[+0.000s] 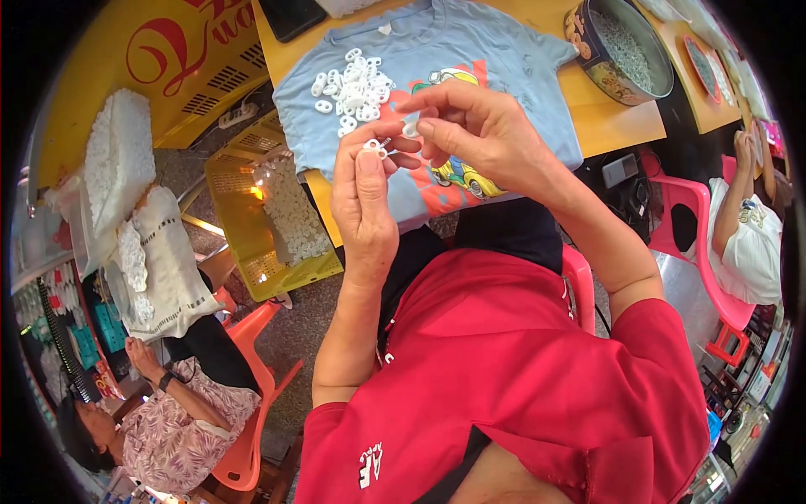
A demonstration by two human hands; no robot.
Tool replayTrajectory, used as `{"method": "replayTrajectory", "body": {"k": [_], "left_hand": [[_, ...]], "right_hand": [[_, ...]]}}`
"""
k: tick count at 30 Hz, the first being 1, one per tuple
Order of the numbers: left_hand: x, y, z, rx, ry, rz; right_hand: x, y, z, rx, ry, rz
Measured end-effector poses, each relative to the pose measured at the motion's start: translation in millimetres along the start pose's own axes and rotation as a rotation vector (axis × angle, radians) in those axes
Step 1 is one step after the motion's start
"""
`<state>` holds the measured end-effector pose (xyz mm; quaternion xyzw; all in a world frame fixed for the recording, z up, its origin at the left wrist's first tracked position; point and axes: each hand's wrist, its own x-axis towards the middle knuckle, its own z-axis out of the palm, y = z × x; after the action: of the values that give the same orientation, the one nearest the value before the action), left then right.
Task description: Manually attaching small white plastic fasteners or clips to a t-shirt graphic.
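My left hand (363, 197) pinches a small white plastic two-holed piece (375, 149) between thumb and fingers. Close beside it, my right hand (487, 139) grips another small white plastic piece (410, 128) by thumb and fingertips; its exact shape is partly hidden. The two pieces are a short way apart. Just beyond my left hand lies a heap of similar white two-holed pieces (361, 86), spread on a light blue T-shirt (512, 59) with a printed yellow car. The shirt covers the table in front of me.
A round tin (579, 38) of small pale parts stands at the table's far right. Left of the table, a yellow plastic crate (231, 181) holds many white pieces. Two other people sit nearby, one on a red chair (252, 420) at left, one by a pink chair (709, 252) at right.
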<state>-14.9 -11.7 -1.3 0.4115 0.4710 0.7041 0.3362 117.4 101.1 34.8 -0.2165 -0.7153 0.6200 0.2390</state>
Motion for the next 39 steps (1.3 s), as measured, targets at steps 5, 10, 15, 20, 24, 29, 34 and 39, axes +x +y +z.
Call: {"method": "replayTrajectory", "body": {"k": [5, 10, 15, 20, 24, 29, 34, 39], "left_hand": [[-6, -4, 11, 0.077, 0.037, 0.018], [-6, -5, 12, 0.076, 0.024, -0.016], [-4, -6, 13, 0.073, 0.022, -0.006], [-1, -3, 11, 0.115, 0.028, 0.026], [0, 2, 13, 0.159, 0.022, 0.023], [1, 2, 15, 0.16, 0.033, 0.037], [3, 5, 18, 0.158, 0.05, 0.08], [0, 1, 16, 0.206, 0.047, 0.069]], "right_hand": [[2, 4, 5, 0.269, 0.116, 0.106], [0, 7, 10, 0.322, 0.142, 0.14], [-2, 10, 10, 0.278, 0.183, 0.058], [-6, 0, 3, 0.337, 0.156, 0.107], [-7, 0, 7, 0.438, 0.169, 0.154], [-9, -3, 8, 0.499, 0.15, 0.181], [-10, -5, 9, 0.469, 0.172, 0.171], [-11, -6, 15, 0.355, 0.218, 0.075]]}}
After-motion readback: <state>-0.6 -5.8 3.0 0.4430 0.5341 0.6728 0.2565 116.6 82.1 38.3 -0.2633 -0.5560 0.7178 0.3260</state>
